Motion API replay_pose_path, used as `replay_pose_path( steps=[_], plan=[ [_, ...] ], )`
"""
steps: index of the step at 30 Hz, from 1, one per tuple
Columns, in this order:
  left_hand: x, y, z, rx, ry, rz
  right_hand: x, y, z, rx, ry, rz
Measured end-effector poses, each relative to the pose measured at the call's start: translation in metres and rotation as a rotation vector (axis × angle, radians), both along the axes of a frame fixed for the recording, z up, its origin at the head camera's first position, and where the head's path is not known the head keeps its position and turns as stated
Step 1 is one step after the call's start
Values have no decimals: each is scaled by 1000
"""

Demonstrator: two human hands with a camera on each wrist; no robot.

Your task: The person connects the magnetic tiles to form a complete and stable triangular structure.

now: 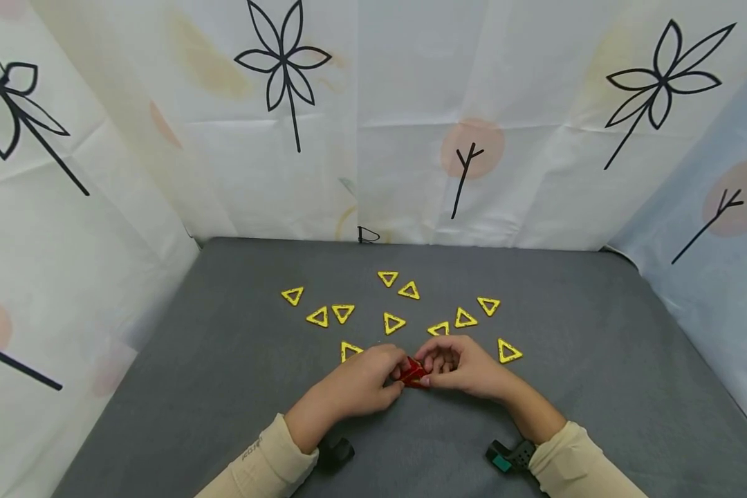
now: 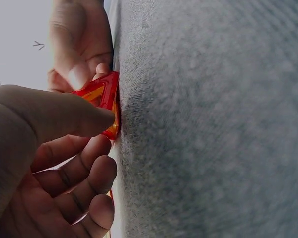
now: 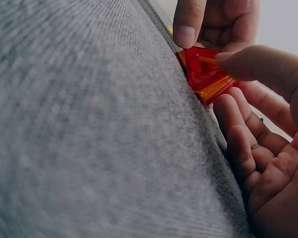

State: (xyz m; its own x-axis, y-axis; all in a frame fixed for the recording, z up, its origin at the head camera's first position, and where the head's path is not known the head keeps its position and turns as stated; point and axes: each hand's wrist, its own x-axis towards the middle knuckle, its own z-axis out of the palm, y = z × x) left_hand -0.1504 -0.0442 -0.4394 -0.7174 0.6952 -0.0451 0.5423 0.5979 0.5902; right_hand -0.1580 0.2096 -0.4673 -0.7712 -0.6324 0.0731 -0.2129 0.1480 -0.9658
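A small red, see-through plastic piece (image 1: 413, 372) with triangular faces and orange-yellow showing through stands low on the grey cloth, between both hands. My left hand (image 1: 362, 382) pinches it from the left; in the left wrist view the thumb lies over one red triangle (image 2: 108, 89) and the other fingers are curled behind. From the right, my right hand (image 1: 463, 369) pinches the same piece, its thumb against a red face (image 3: 198, 72) in the right wrist view. Fingers cover part of it, so its full shape cannot be made out.
Several yellow triangular frames lie scattered beyond the hands, among them one by the left hand (image 1: 350, 351) and another to the right (image 1: 508, 351). The grey table (image 1: 236, 387) is bordered at the back and sides by patterned white cloth (image 1: 404, 83).
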Motion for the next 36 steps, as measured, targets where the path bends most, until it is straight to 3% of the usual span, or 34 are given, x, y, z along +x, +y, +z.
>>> replay_pose_path(
  steps=[7, 20, 27, 36],
  plan=[
    [1, 0, 3, 12, 53, -4, 1, -2, 4, 4, 0, -13],
    [1, 0, 3, 50, 85, -3, 0, -1, -1, 24, 43, -25],
    [2, -1, 1, 47, 85, 12, 1, -1, 0, 32, 33, -23],
    [4, -1, 4, 41, 139, 29, 1, -1, 1, 62, 21, -23]
  ],
)
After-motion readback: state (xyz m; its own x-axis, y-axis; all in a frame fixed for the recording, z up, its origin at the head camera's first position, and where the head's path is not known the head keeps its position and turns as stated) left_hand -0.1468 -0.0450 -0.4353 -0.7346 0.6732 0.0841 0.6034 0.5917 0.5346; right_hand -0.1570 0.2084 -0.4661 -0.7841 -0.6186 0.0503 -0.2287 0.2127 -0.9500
